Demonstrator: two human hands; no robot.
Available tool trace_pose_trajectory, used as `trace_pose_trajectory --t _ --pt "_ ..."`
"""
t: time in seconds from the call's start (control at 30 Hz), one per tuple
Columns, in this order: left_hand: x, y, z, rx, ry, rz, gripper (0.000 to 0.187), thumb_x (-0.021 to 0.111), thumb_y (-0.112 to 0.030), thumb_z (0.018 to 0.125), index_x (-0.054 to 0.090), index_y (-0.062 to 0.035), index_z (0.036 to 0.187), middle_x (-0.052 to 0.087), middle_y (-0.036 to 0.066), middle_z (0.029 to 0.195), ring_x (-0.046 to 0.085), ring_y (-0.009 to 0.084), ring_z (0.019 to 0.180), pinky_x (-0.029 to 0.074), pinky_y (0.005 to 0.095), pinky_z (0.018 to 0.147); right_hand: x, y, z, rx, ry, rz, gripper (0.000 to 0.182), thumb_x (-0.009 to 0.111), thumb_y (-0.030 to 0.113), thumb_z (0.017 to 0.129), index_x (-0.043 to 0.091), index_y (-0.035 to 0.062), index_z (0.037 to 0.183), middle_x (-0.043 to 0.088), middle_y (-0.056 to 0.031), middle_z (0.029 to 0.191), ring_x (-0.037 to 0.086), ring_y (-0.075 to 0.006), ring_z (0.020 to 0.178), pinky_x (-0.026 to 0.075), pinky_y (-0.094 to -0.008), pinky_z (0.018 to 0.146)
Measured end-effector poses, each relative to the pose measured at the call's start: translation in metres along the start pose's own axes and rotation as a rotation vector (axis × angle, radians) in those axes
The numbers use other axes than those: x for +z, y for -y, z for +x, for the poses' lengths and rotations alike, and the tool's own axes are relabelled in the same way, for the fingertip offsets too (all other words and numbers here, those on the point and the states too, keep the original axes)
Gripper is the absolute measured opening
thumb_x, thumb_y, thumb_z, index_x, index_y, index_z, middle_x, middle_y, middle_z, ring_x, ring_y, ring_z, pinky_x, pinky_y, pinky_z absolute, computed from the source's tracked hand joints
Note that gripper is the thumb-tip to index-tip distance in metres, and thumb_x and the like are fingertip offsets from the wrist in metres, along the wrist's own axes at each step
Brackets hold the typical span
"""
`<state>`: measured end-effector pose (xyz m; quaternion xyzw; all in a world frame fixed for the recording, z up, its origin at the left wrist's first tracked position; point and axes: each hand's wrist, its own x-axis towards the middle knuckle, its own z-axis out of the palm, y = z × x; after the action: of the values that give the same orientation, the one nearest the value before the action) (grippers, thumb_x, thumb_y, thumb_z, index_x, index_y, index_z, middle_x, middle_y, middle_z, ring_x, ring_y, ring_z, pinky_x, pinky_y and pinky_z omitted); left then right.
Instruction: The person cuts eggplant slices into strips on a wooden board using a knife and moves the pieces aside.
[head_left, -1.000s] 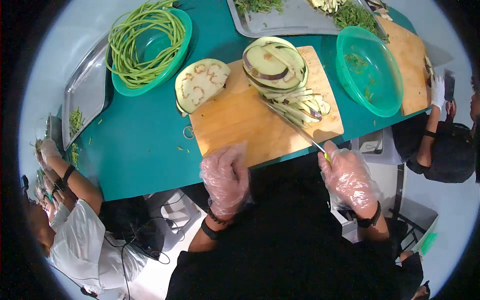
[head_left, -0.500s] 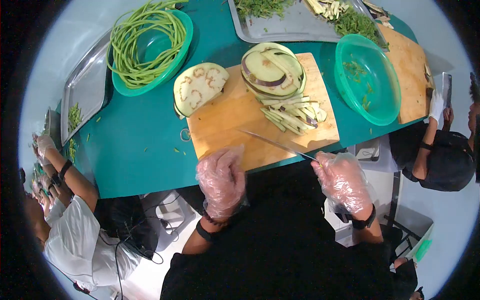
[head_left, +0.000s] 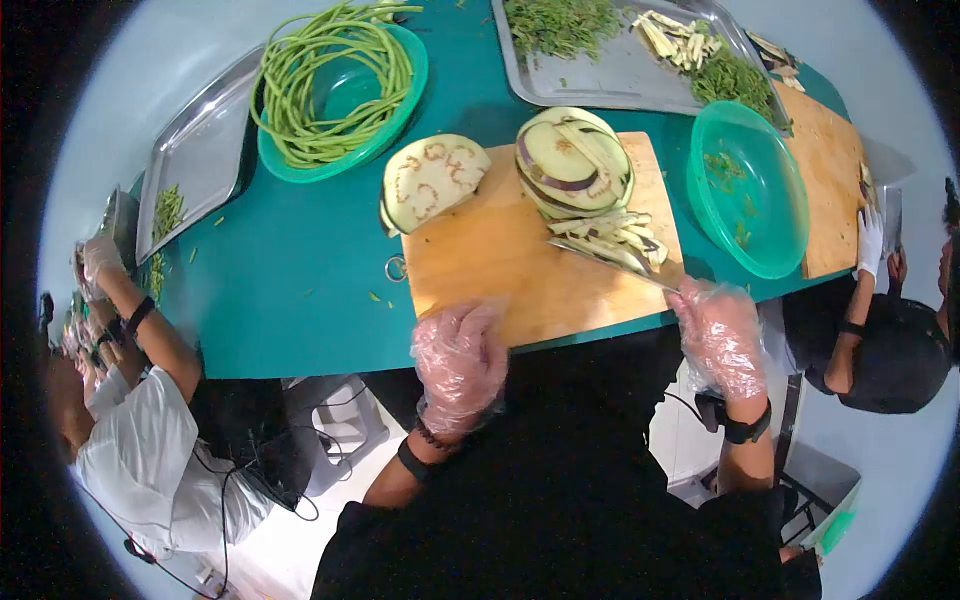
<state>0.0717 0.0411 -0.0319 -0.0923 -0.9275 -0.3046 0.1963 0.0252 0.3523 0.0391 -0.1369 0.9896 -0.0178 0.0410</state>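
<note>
My right hand (head_left: 722, 335), in a clear plastic glove, is closed around the handle end of a knife (head_left: 610, 262). The blade reaches left along the near edge of the eggplant strips (head_left: 622, 236) on the wooden cutting board (head_left: 480, 270). Gloved in plastic too, my left hand (head_left: 460, 360) rests at the board's near left edge with its fingers curled; whether anything is in them does not show. Round eggplant slices (head_left: 572, 160) are stacked behind the strips. A large cut eggplant piece (head_left: 432, 182) lies at the board's far left corner.
Long green beans fill a green basin (head_left: 405, 110) at the far left. Another green basin (head_left: 790, 230) stands right of the board. Metal trays (head_left: 205, 150) (head_left: 560, 92) lie left and behind. People in white (head_left: 150, 460) and black (head_left: 880, 350) work at either side.
The knife has moved right and away from me, up against the strips. My right hand has shifted right with it. The whole view has shifted slightly, with the board lower and farther right.
</note>
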Motion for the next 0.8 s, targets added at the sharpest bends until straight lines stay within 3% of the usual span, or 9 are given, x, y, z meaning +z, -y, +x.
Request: trace_pose_trajectory --t 0.17,0.33,0.37,0.43,0.53,0.63,0.77,0.8 --pt "-0.009 0.001 0.002 -0.029 -0.016 -0.108 0.040 0.067 0.007 0.078 0.064 -0.0053 0.116 0.067 0.016 0.109 0.064 0.0386 0.096 0.050 0.0504 0.088 -0.010 -0.002 -0.009 0.023 0.017 0.199 0.025 0.066 0.029 0.100 0.068 0.0050 0.093 0.067 -0.0198 0.078 0.065 -0.0448 0.074 0.049 -0.0556 0.068" --pt "-0.041 0.017 0.029 -0.135 -0.010 -0.244 0.038 0.075 -0.001 0.080 0.063 -0.0021 0.117 0.066 0.020 0.114 0.063 0.0417 0.106 0.050 0.0518 0.094 0.004 0.011 -0.035 0.275 0.055 0.670 0.018 0.074 0.021 0.096 0.067 0.0040 0.096 0.067 -0.0183 0.076 0.064 -0.0399 0.069 0.050 -0.0454 0.065" --pt "-0.048 0.020 0.041 -0.075 -0.039 -0.143 0.042 0.077 -0.005 0.080 0.062 -0.0020 0.120 0.066 0.020 0.115 0.063 0.0418 0.107 0.050 0.0517 0.095 0.013 0.016 -0.040 0.214 -0.046 0.730 0.016 0.074 0.018 0.096 0.068 0.0030 0.097 0.068 -0.0193 0.079 0.066 -0.0378 0.071 0.050 -0.0439 0.065" --pt "-0.059 0.025 0.075 0.037 -0.092 0.065 0.052 0.083 -0.011 0.080 0.061 -0.0018 0.127 0.066 0.021 0.118 0.063 0.0420 0.110 0.049 0.0515 0.098 0.019 0.031 -0.042 0.263 -0.028 0.796 0.018 0.074 0.019 0.096 0.068 0.0026 0.096 0.069 -0.0201 0.081 0.067 -0.0394 0.073 0.050 -0.0445 0.065" --pt "-0.068 0.022 0.124 0.099 -0.046 0.292 0.073 0.087 -0.016 0.078 0.055 -0.0026 0.142 0.067 0.021 0.123 0.065 0.0430 0.112 0.052 0.0505 0.098 0.021 0.046 -0.040 0.303 0.124 0.825 0.021 0.072 0.024 0.097 0.069 0.0038 0.099 0.069 -0.0214 0.082 0.066 -0.0438 0.076 0.050 -0.0484 0.067" --pt "-0.065 0.035 0.151 0.065 0.186 0.283 0.092 0.089 -0.025 0.077 0.043 -0.0094 0.155 0.063 0.021 0.128 0.062 0.0419 0.116 0.049 0.0517 0.101 0.040 0.047 -0.044 0.182 0.078 0.817 0.024 0.072 0.027 0.098 0.068 0.0034 0.099 0.069 -0.0227 0.082 0.066 -0.0451 0.078 0.050 -0.0504 0.068" --pt "-0.054 0.038 0.163 0.105 0.264 0.349 0.097 0.088 -0.029 0.077 0.039 -0.0108 0.158 0.064 0.020 0.126 0.063 0.0407 0.115 0.051 0.0498 0.099 0.039 0.050 -0.043 0.213 0.130 0.832 0.026 0.071 0.028 0.098 0.067 0.0022 0.097 0.068 -0.0249 0.083 0.066 -0.0479 0.081 0.050 -0.0517 0.069" --pt "-0.052 0.034 0.165 0.119 0.285 0.396 0.098 0.088 -0.030 0.076 0.038 -0.0105 0.158 0.064 0.020 0.125 0.063 0.0404 0.114 0.051 0.0495 0.098 0.039 0.050 -0.043 0.209 0.114 0.848 0.025 0.071 0.026 0.098 0.066 0.0016 0.096 0.064 -0.0239 0.079 0.062 -0.0454 0.076 0.048 -0.0495 0.066"
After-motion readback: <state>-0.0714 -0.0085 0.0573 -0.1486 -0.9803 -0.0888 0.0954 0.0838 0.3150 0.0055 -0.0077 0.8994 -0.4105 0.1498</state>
